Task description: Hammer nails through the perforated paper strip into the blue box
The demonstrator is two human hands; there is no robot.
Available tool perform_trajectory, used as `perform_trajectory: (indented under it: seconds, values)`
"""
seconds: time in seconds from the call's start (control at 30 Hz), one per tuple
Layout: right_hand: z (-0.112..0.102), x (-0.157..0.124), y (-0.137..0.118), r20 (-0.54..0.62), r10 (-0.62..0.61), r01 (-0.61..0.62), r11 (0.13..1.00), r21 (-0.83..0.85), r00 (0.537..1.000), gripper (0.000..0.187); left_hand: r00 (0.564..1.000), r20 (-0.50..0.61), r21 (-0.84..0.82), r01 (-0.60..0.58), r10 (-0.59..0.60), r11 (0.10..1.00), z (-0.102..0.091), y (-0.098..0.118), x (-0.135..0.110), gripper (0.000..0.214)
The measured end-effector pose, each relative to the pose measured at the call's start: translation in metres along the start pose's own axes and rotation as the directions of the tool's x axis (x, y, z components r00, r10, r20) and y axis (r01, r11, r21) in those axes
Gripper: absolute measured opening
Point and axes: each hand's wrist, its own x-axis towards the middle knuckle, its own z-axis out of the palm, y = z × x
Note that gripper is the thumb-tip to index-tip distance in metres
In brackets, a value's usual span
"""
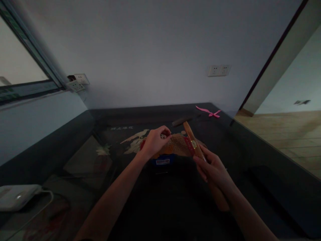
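Note:
My right hand [212, 165] is wrapped around the wooden handle of a hammer [192, 138], whose dark metal head points away from me, slightly above the dark table. On the handle is a red and gold label. My left hand [156, 140] has its thumb and fingers curled into a pinch; anything between the fingertips is too small to make out. Just beyond and beside it lies a brown, dark-speckled thing [178, 144], partly covered by both hands. A blue piece with a white label [163, 160] shows below the left hand. Nearer me lies a thin, bright, nail-like sliver [161, 173].
A pink ribbon bow [213, 113] lies at the far right corner of the glossy table [185, 204]. At the left edge sits a white device [20, 196] with a cable. A dark flat object [273, 190] lies on the right. The wall with sockets [218, 70] stands behind.

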Motion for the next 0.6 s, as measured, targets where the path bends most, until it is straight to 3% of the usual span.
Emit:
perform_trajectory:
  seconds: [0.17, 0.6]
  values:
    - [0.0029, -0.0013, -0.0028, 0.002, 0.015, -0.015, 1.0, -0.015, 1.0, 0.065, 0.996, 0.08, 0.065, 0.033, -0.038, 0.997, 0.0013, -0.0028, -0.0056, 0.004]
    - [0.0031, -0.0007, -0.0016, -0.036, 0.014, -0.018, 0.992, -0.122, 0.999, 0.065, 0.987, 0.133, 0.123, 0.079, -0.095, 0.989, 0.0013, -0.0019, -0.0055, 0.008]
